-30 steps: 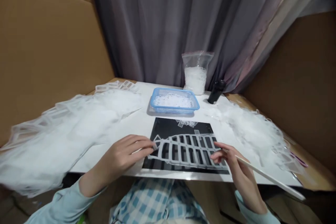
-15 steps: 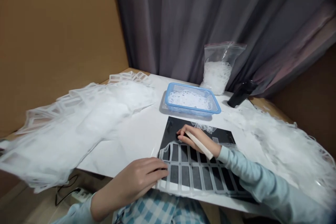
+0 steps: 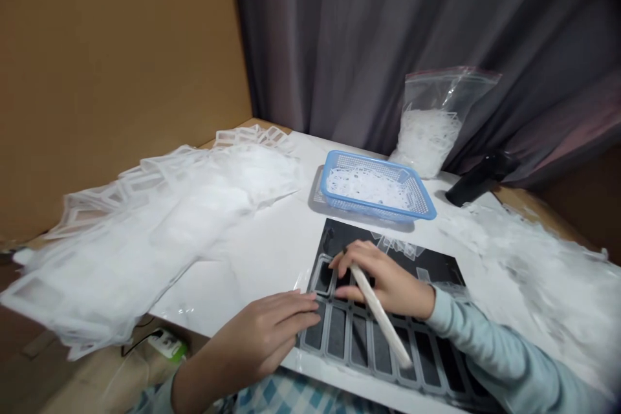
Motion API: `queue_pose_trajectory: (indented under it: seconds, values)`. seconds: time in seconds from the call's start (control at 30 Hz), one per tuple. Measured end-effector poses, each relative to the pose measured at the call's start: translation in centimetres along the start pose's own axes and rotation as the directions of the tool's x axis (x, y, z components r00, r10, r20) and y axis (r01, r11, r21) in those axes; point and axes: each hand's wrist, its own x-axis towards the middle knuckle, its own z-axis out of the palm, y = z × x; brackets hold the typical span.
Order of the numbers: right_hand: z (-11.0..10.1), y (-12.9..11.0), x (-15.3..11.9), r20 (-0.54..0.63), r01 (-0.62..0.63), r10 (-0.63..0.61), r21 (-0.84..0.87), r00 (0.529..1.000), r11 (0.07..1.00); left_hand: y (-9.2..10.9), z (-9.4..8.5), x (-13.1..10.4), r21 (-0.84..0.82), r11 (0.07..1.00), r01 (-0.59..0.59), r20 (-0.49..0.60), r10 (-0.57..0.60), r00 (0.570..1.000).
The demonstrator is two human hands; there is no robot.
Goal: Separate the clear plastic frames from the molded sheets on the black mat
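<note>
Sheet of translucent plastic [image 3: 347, 337] with rectangular openings lies over the flat black rectangular board [image 3: 342, 231] on the white tabletop [image 3: 262, 239]; the left hand [image 3: 272, 328], its fingers extended, is at the left edge of this sheet, and the right hand [image 3: 385, 275], above the upper row, is clamped on one long thin white stick [image 3: 383, 320]

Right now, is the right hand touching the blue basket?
Apart: the head view shows a strip of white tabletop and part of the black board between the right hand and the blue basket.
</note>
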Motion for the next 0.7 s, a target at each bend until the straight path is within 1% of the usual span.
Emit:
queue_pose_trajectory:
  seconds: [0.03,0.07,0.1,0.13,0.2,0.27,0.3,0.33,0.37,0.4,0.47,0.57,0.63,0.7]
  values:
    - [0.3,0.0,0.2,0.075,0.046,-0.046,0.000,0.996,0.999,0.1,0.1,0.0,-0.003,1.000,0.012,-0.018,-0.012,1.000]
    - [0.7,0.0,0.3,0.125,0.069,-0.069,0.001,0.990,0.998,0.2,0.1,0.1,-0.006,1.000,0.026,-0.032,-0.026,0.999]
    - [1.1,0.1,0.4,0.148,0.074,-0.074,0.001,0.986,0.997,0.4,0.2,0.1,-0.011,0.999,0.043,-0.043,-0.043,0.998]
    - [1.4,0.2,0.5,0.147,0.068,-0.068,0.007,0.987,0.998,0.5,0.3,0.2,-0.016,0.998,0.059,-0.054,-0.060,0.997]
    - [2.0,0.5,0.5,0.082,0.021,-0.027,0.071,0.996,0.997,0.7,0.5,0.3,-0.035,0.994,0.103,-0.061,-0.105,0.993]
    - [2.3,1.0,0.3,-0.041,-0.053,0.063,0.215,0.997,0.975,0.7,0.6,0.3,-0.058,0.988,0.147,-0.047,-0.149,0.988]
    - [2.2,1.4,0.3,-0.116,-0.085,0.125,0.298,0.985,0.951,0.7,0.7,0.3,-0.068,0.984,0.163,-0.039,-0.166,0.985]
    - [2.1,1.9,0.2,-0.194,-0.109,0.191,0.368,0.962,0.923,0.7,0.7,0.3,-0.076,0.981,0.179,-0.030,-0.182,0.983]
    - [2.0,2.4,0.1,-0.271,-0.120,0.250,0.418,0.930,0.901,0.7,0.7,0.3,-0.079,0.977,0.197,-0.022,-0.199,0.980]
    - [1.8,3.0,0.1,-0.343,-0.123,0.296,0.445,0.892,0.887,0.6,0.7,0.3,-0.079,0.974,0.212,-0.016,-0.214,0.977]
    - [1.4,4.2,0.0,-0.461,-0.120,0.349,0.455,0.816,0.882,0.6,0.6,0.4,-0.074,0.969,0.238,-0.010,-0.239,0.971]
    - [1.1,5.3,0.1,-0.567,-0.113,0.382,0.450,0.730,0.886,0.5,0.5,0.5,-0.078,0.967,0.241,-0.029,-0.244,0.969]
    - [1.1,5.3,0.2,-0.619,-0.101,0.384,0.442,0.685,0.891,0.6,0.4,0.6,-0.093,0.967,0.239,-0.044,-0.244,0.969]
    - [0.9,4.9,0.2,-0.660,-0.086,0.373,0.424,0.652,0.902,0.5,0.4,0.5,-0.098,0.967,0.234,-0.050,-0.240,0.970]
